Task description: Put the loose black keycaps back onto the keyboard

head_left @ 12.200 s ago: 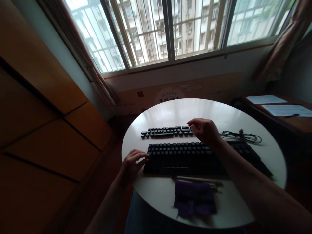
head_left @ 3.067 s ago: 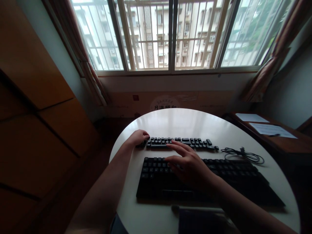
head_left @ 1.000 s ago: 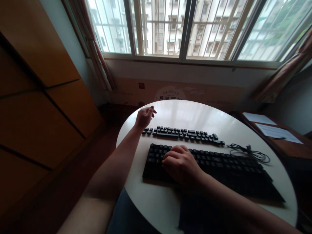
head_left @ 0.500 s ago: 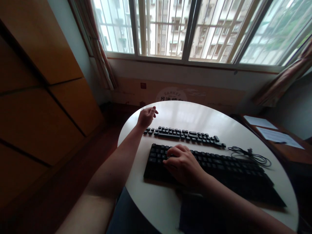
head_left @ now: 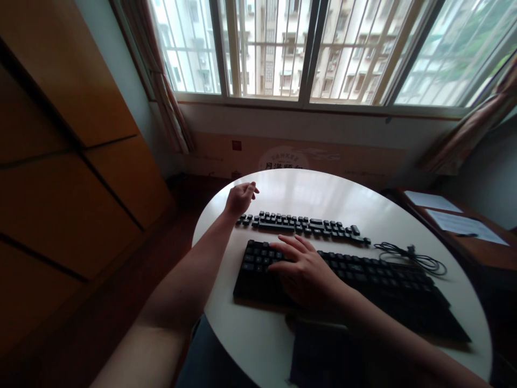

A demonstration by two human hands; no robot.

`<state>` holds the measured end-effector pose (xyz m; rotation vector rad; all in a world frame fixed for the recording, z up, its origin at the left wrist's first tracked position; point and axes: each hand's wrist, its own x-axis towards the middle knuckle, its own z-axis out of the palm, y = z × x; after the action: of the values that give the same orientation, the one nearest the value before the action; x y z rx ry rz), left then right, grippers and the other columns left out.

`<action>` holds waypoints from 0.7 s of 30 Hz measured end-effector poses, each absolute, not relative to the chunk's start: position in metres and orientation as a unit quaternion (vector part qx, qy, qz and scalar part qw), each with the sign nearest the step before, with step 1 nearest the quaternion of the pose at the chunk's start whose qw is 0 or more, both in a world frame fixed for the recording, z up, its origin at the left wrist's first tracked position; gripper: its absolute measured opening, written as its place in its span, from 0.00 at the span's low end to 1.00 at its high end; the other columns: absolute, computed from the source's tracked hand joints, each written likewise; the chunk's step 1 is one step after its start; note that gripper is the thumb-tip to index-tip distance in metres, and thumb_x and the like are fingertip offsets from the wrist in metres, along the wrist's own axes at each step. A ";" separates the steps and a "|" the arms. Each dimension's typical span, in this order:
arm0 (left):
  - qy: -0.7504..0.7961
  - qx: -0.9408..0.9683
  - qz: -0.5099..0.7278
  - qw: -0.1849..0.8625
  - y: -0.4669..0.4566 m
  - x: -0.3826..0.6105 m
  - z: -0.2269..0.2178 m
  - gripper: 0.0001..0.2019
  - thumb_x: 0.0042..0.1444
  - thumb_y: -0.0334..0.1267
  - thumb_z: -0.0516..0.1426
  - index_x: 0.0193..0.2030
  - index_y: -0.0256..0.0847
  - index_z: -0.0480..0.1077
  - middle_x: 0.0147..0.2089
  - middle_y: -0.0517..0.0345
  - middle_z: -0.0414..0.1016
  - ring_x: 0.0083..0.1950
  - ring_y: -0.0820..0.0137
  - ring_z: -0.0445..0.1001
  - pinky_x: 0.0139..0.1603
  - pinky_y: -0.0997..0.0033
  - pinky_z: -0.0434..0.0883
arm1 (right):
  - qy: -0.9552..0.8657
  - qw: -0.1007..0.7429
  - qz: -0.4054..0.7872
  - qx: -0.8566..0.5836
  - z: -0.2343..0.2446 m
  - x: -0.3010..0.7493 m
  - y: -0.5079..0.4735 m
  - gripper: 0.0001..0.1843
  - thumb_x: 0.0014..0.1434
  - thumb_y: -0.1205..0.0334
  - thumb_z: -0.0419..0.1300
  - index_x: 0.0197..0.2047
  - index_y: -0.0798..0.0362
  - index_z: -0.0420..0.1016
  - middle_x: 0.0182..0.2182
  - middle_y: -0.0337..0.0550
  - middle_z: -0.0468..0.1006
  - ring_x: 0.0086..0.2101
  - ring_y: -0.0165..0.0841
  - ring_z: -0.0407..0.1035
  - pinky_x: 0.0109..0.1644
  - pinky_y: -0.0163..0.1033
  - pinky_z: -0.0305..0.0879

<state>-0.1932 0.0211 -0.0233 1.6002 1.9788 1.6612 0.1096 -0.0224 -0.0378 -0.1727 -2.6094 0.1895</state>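
Note:
A black keyboard [head_left: 371, 302] lies across the white round table, with keys in its upper rows and a bare-looking dark lower part. My right hand [head_left: 302, 267] is over its left part, fingers apart and stretched forward, some of them above or touching the keys; exact contact is hard to see. Beyond the keyboard, loose black keycaps [head_left: 307, 223] stand in rows. At the left end of those rows, my left hand [head_left: 241, 198] is closed, fingers curled in. Whatever it may hold is hidden.
A coiled black cable [head_left: 416, 260] rests at the keyboard's far right. Something dark and flat [head_left: 319, 353] lies at the near edge of the white table [head_left: 238, 334]. Papers [head_left: 464, 226] and a pen are on a brown side table at right. A wooden cabinet stands left.
The fingers of my right hand have opened from a curled pinch at the keys and now stretch forward. My left hand stays closed in nearly the same place. The view has shifted slightly.

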 end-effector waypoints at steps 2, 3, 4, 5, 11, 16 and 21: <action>0.657 0.519 0.545 0.040 0.021 -0.194 -0.023 0.24 0.65 0.54 0.51 0.32 0.36 0.78 0.24 0.58 0.74 0.24 0.73 0.69 0.29 0.72 0.64 | -0.957 0.275 0.067 -0.063 -0.038 0.111 -0.019 0.19 0.58 0.69 0.59 0.50 0.43 0.81 0.64 0.39 0.68 0.66 0.45 0.59 0.69 0.61 0.55; 0.661 0.516 0.543 0.033 0.021 -0.195 -0.023 0.24 0.64 0.53 0.51 0.32 0.37 0.78 0.24 0.58 0.74 0.24 0.72 0.69 0.30 0.72 0.65 | -0.956 0.276 0.070 -0.065 -0.038 0.112 -0.019 0.21 0.57 0.70 0.59 0.51 0.43 0.81 0.65 0.39 0.68 0.66 0.45 0.60 0.68 0.61 0.56; 0.666 0.513 0.541 0.025 0.021 -0.195 -0.022 0.24 0.64 0.53 0.51 0.32 0.37 0.78 0.24 0.58 0.74 0.25 0.71 0.70 0.31 0.72 0.65 | -0.958 0.269 0.074 -0.065 -0.038 0.112 -0.019 0.22 0.55 0.71 0.59 0.51 0.43 0.81 0.65 0.39 0.68 0.66 0.46 0.60 0.68 0.61 0.57; 0.672 0.508 0.539 0.019 0.021 -0.196 -0.022 0.24 0.64 0.52 0.51 0.32 0.37 0.79 0.25 0.57 0.75 0.26 0.71 0.71 0.32 0.72 0.65 | -0.962 0.255 0.078 -0.063 -0.038 0.111 -0.019 0.23 0.55 0.71 0.59 0.51 0.42 0.80 0.65 0.39 0.67 0.66 0.46 0.59 0.68 0.61 0.57; 0.726 0.477 0.495 -0.018 0.020 -0.197 -0.018 0.20 0.63 0.48 0.52 0.35 0.38 0.80 0.31 0.53 0.80 0.36 0.65 0.78 0.40 0.68 0.68 | -0.973 0.193 0.106 -0.074 -0.036 0.110 -0.027 0.22 0.58 0.69 0.58 0.52 0.41 0.81 0.69 0.38 0.62 0.70 0.48 0.54 0.71 0.63 0.53; 0.762 0.502 0.409 -0.009 0.022 -0.198 -0.020 0.19 0.63 0.45 0.52 0.42 0.37 0.81 0.41 0.49 0.84 0.43 0.62 0.79 0.44 0.67 0.69 | -0.974 0.164 0.123 -0.094 -0.035 0.112 -0.029 0.25 0.58 0.70 0.57 0.55 0.39 0.79 0.70 0.38 0.60 0.70 0.48 0.54 0.70 0.64 0.54; 0.761 0.550 0.340 0.053 0.026 -0.198 -0.028 0.16 0.60 0.44 0.55 0.42 0.38 0.83 0.37 0.52 0.84 0.38 0.64 0.78 0.42 0.68 0.71 | -0.971 0.202 0.097 -0.082 -0.037 0.111 -0.026 0.22 0.61 0.69 0.56 0.53 0.39 0.79 0.68 0.37 0.64 0.67 0.47 0.59 0.66 0.62 0.59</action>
<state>-0.1982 0.0259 -0.0285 1.6710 2.3129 1.0337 0.1112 -0.0265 -0.0366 -0.2298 -2.7116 0.2699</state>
